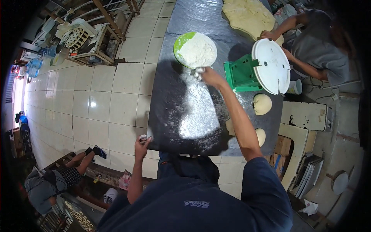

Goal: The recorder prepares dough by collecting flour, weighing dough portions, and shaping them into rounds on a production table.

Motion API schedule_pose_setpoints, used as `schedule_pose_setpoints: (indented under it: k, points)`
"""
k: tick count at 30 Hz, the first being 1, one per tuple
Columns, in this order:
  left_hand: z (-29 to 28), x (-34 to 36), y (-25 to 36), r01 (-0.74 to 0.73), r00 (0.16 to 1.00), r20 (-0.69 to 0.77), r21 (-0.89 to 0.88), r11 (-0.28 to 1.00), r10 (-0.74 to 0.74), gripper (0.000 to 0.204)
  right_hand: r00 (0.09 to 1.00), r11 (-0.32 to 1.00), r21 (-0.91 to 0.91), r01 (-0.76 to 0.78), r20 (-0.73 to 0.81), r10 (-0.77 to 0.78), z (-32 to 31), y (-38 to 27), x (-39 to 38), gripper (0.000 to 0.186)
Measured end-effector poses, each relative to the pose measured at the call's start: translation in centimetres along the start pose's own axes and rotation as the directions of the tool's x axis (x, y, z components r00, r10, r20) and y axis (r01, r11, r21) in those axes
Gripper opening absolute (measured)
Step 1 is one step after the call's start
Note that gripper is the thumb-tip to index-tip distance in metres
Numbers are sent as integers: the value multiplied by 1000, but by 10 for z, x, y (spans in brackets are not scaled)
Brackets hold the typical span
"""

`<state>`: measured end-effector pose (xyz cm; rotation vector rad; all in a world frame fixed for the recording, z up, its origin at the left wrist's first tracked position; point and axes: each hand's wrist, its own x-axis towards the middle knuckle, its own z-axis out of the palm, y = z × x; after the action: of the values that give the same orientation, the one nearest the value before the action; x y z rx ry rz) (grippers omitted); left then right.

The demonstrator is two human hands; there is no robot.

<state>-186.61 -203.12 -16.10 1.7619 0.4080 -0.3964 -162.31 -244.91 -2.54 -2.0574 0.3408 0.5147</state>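
Note:
My right hand (pixel 208 77) reaches to just below a green plate (pixel 185 40) heaped with white flour (pixel 199 50), its fingers closed and floury around something I cannot make out. A streak of flour (pixel 197 120) covers the dark tabletop (pixel 166 96) beneath it. At the table's near left corner, my left hand (pixel 143 143) has its fingers curled on a small pale object that is too small to name. Right of my right forearm lie dough balls (pixel 262 104), some partly hidden by the arm. A green scale (pixel 239 75) with a round white top (pixel 270 65) stands beside the plate.
A co-worker (pixel 317 50) at the right has both hands by a large dough slab (pixel 247 15). A cluttered rack (pixel 92 46) stands on the tiled floor (pixel 89 108). Another person (pixel 46 189) is bent over at lower left. Pale cabinets (pixel 297 116) stand right of the table.

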Motion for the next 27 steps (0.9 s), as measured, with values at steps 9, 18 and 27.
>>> schedule_pose_setpoints:
  k: [9,18,27]
  points:
    - [14,-27,-19,-79,877,-459,157,985,143,41,965,821,-547,-164,-261,19,-145,153,-149,27]
    - [147,-116,-10,-134,651,-723,189,973,230,47,869,799,-552,-237,-488,-79,-219,201,-261,19]
    - [167,-212,-210,237,654,-755,145,960,-47,43,964,969,-62,241,-105,-246,-137,194,-272,46]
